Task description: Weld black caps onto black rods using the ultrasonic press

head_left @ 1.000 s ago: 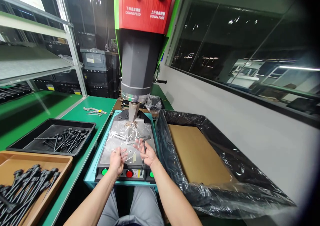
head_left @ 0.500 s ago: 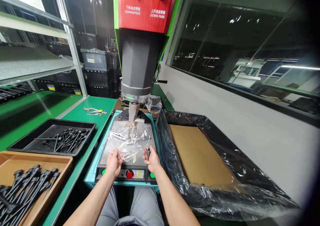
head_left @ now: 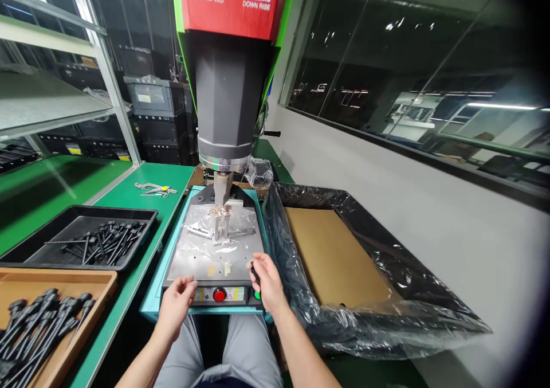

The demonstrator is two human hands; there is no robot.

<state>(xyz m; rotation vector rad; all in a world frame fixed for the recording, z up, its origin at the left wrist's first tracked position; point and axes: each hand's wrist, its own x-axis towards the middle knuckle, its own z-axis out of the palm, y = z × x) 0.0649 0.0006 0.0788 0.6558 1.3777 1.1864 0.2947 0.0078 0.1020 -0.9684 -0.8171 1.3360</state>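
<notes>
My right hand (head_left: 267,283) is closed around a black rod-like part with a thick head (head_left: 255,272), mostly hidden by the fingers, over the right front corner of the press base. At the left front edge, my left hand (head_left: 177,301) has loosely bent fingers, slightly apart, with nothing visible in them. Crumpled clear plastic film (head_left: 201,219) covers the back of the metal plate (head_left: 189,262), around a small upright fixture (head_left: 222,226). Directly above that fixture is the press's metal horn (head_left: 223,188). A red button (head_left: 219,295) sits on the front panel between my hands.
To the left, an orange tray (head_left: 97,279) and a black tray (head_left: 146,219) hold several black rod parts. Pliers and hex keys (head_left: 155,189) lie on the green bench. On the right stands a box lined with black plastic (head_left: 356,328), cardboard (head_left: 339,256) inside.
Both hands have come off the clear film, which now lies farther back on the plate. My left hand has moved down and left. My right hand still holds the black part.
</notes>
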